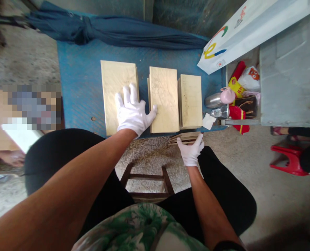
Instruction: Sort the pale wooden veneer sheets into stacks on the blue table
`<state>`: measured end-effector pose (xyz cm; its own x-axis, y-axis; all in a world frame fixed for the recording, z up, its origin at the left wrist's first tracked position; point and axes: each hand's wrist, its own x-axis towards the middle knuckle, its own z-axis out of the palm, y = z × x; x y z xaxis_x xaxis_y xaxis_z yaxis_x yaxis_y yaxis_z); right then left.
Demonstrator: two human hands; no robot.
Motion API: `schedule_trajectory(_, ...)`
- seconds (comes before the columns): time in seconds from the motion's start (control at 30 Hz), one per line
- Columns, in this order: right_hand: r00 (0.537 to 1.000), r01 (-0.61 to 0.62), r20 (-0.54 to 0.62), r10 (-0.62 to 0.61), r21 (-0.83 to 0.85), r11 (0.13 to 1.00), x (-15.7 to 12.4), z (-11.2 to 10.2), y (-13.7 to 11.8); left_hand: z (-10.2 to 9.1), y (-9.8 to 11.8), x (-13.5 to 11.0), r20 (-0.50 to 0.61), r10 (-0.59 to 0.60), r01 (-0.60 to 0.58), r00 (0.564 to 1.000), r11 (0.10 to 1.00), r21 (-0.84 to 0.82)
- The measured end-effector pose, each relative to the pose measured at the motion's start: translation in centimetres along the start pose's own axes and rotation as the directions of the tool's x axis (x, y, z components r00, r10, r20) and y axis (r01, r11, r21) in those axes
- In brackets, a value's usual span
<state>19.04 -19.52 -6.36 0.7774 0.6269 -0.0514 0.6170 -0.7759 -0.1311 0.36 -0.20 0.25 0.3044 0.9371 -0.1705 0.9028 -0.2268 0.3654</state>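
Observation:
Three stacks of pale yellow rectangular boards lie side by side on a blue table (pixel 78 80): a left stack (pixel 115 78), a middle stack (pixel 164 90) and a smaller right stack (pixel 191 101). My left hand (pixel 134 113), in a white glove, rests with spread fingers on the left stack, its thumb reaching over the edge of the middle one. In front of the table edge, my gloved right hand (pixel 191 150) grips a small bundle of thin boards (pixel 186 137), thumb and fingers at its two ends. Part of that bundle is hidden behind the hand.
A folded dark blue umbrella (pixel 134 31) lies along the table's back. At right are a white paper bag (pixel 249 35), a flask (pixel 213 100) and an open drawer (pixel 240 122) of small items. Beneath stands a wooden stool (pixel 146 177). Other people sit at both sides.

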Motion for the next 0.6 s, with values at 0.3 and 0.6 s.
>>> schedule_trajectory(0.3, 0.98, 0.081, -0.181, -0.081, -0.004, 0.997, 2.4, -8.7, -2.0, -0.1, -0.4, 0.0, -0.015, 0.026, -0.027, 1.0, 0.998, -0.057)
schedule_trajectory(0.6, 0.88, 0.297, -0.364, -0.303, -0.075, 0.952, 7.9, -13.0, -4.3, 0.1, -0.6, 0.1, -0.005, 0.011, -0.011, 1.0, 0.998, -0.063)
